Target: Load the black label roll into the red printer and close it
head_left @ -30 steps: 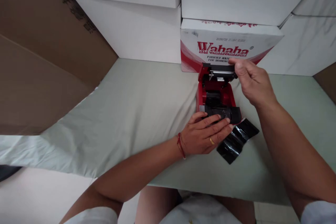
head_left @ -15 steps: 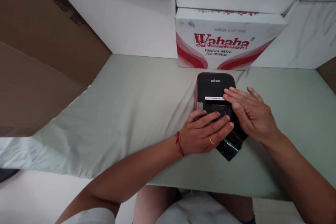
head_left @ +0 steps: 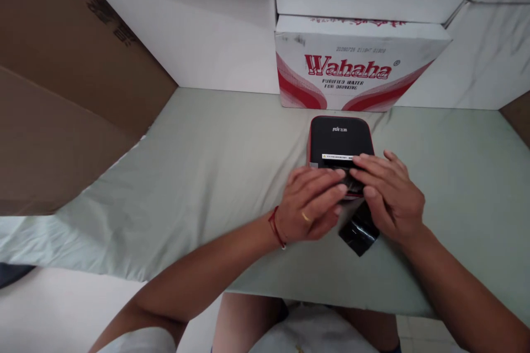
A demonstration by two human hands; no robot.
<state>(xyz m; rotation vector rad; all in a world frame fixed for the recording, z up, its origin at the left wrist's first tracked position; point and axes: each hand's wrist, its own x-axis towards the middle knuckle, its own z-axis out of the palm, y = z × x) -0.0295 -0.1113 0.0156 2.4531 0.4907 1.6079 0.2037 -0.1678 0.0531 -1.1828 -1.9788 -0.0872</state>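
Note:
A compact label printer, black on top with a red body, stands on the cloth with its lid down. A white warning strip runs across the lid above a slot. My left hand is at the printer's front left, fingers bent and close together; what is under its fingertips is hidden. My right hand lies over the front right corner, fingers stretched out onto the lid edge and thumb apart. Glossy black film lies on the cloth just in front, partly covered by the right hand.
Behind the printer stands a white and red water carton against stacked white boxes. A large brown cardboard box is on the left. Pale green cloth covers the table, its front edge close to my lap.
The printer's lid has swung down from raised to shut. My right hand has come from the lid to the front right corner. My left hand has shifted slightly left and its fingers have bent.

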